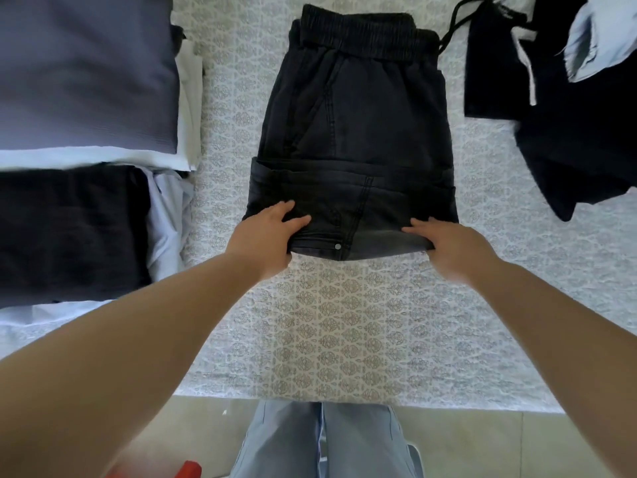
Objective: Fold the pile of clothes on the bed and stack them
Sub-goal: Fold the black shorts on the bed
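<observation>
At centre frame, black denim shorts [355,132] lie on the bed [344,322], lower part doubled upward. Left hand [265,236] and right hand [448,243] each pinch the near fold's corners. Judged limp, moderately heavy; the corners suit gripping.

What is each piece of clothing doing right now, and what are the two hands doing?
Black pants: partly folded, flat on the bed.
Left hand: grips the pants' near edge.
Right hand: grips the near edge too.
Grey top: folded, on a stack.
Dark clothes: unfolded, in a heap.
</observation>
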